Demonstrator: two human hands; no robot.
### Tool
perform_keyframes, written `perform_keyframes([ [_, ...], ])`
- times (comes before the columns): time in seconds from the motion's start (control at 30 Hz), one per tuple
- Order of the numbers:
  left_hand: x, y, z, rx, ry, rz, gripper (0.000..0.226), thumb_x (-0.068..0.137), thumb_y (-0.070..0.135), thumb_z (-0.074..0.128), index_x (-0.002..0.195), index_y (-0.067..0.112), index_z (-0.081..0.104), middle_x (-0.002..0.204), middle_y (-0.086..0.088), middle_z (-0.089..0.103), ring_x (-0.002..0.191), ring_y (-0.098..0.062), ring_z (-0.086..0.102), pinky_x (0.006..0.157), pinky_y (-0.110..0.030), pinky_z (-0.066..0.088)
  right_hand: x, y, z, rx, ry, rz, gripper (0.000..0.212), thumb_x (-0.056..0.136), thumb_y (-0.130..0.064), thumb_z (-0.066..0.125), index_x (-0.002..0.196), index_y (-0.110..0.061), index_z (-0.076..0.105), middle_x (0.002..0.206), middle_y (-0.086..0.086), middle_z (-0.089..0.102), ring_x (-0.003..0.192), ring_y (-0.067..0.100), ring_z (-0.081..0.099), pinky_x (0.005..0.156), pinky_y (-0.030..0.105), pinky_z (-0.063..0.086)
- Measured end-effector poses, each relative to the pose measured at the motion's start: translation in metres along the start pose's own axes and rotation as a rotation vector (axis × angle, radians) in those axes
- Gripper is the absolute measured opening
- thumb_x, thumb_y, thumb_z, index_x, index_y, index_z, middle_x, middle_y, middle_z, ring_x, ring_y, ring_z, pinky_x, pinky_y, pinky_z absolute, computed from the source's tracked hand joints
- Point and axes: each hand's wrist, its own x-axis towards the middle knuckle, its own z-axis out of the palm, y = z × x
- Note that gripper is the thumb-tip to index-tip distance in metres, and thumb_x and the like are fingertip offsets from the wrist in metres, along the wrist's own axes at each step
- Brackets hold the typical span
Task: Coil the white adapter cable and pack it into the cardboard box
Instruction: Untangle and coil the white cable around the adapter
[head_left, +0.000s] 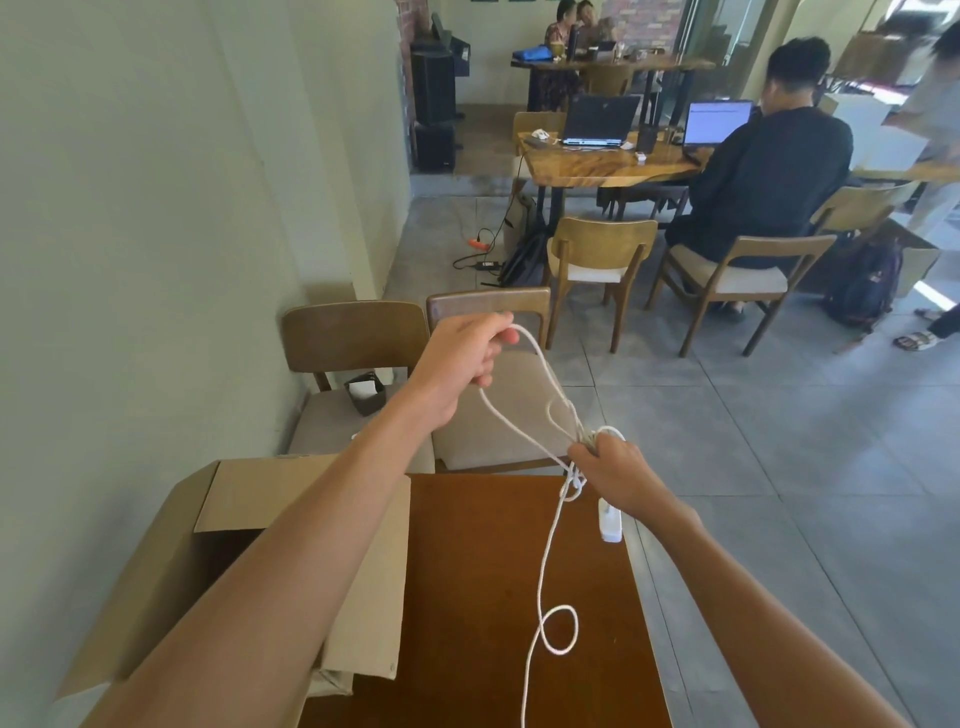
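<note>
The white adapter cable (545, 566) stretches between both hands above the brown table (467, 571). My left hand (467, 358) is raised over the chairs and pinches a long loop of it. My right hand (613, 473) grips a small bundle of loops at the table's far edge. The white adapter block (609, 522) hangs just under my right wrist. The cable's tail drops onto the table and curls into a small ring near the front. The open cardboard box (234, 519) stands at the left of the table, partly hidden by my left forearm.
Two wooden chairs (488, 415) stand right behind the table, one bearing a small dark holder (365, 392). A pale wall runs along the left. Farther off, people sit at wooden tables with laptops (602, 122); grey tiled floor lies to the right.
</note>
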Motion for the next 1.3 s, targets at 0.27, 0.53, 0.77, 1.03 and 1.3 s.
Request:
perform_keyframes([
  [0.27, -0.011, 0.028, 0.009, -0.121, -0.327, 0.124, 0.034, 0.102, 0.043, 0.055, 0.121, 0.023, 0.075, 0.063, 0.003, 0.042, 0.056, -0.011, 0.036, 0.056, -0.021, 0.040, 0.003, 0.010, 0.009, 0.050, -0.011, 0.109, 0.030, 0.103, -0.029, 0.058, 0.078, -0.012, 0.062, 0.063, -0.001, 0.057, 0.051, 0.005, 0.051, 0.043, 0.011, 0.039],
  [0.53, -0.007, 0.027, 0.000, 0.098, -0.260, -0.024, 0.030, 0.106, 0.039, 0.049, 0.112, 0.022, 0.073, 0.062, 0.008, 0.047, 0.046, -0.004, 0.032, 0.040, -0.016, 0.027, 0.006, 0.009, 0.013, 0.163, -0.016, 0.177, 0.038, 0.089, -0.049, 0.075, 0.083, -0.011, 0.070, 0.060, -0.002, 0.059, 0.047, 0.004, 0.052, 0.046, 0.016, 0.042],
  [0.77, -0.004, 0.012, 0.014, 0.400, -0.116, 0.007, 0.027, 0.100, 0.043, 0.057, 0.090, 0.031, 0.078, 0.082, 0.013, 0.062, 0.078, -0.005, 0.054, 0.065, -0.029, 0.039, 0.006, -0.017, -0.003, 0.058, -0.014, 0.015, 0.034, 0.081, -0.044, 0.083, 0.082, -0.015, 0.066, 0.072, 0.006, 0.069, 0.057, 0.022, 0.065, 0.054, 0.022, 0.052],
  [1.03, -0.007, -0.009, 0.021, 0.583, -0.550, -0.112, 0.039, 0.105, 0.043, 0.036, 0.112, 0.025, 0.070, 0.071, -0.001, 0.062, 0.049, -0.008, 0.042, 0.051, -0.020, 0.039, -0.010, -0.055, -0.032, 0.569, -0.058, -0.088, 0.045, 0.110, -0.026, 0.045, 0.067, -0.015, 0.053, 0.054, -0.009, 0.045, 0.051, 0.004, 0.041, 0.058, 0.017, 0.043],
  [1.3, -0.005, -0.073, 0.001, 1.389, -0.583, -0.238, 0.022, 0.103, 0.011, 0.052, 0.115, 0.007, 0.071, 0.086, -0.006, 0.063, 0.077, -0.020, 0.061, 0.081, -0.031, 0.055, -0.012, -0.077, -0.063, 0.622, -0.061, -0.102, 0.029, 0.099, -0.021, 0.059, 0.075, -0.007, 0.056, 0.054, -0.004, 0.031, 0.051, 0.012, 0.027, 0.058, 0.029, 0.031],
])
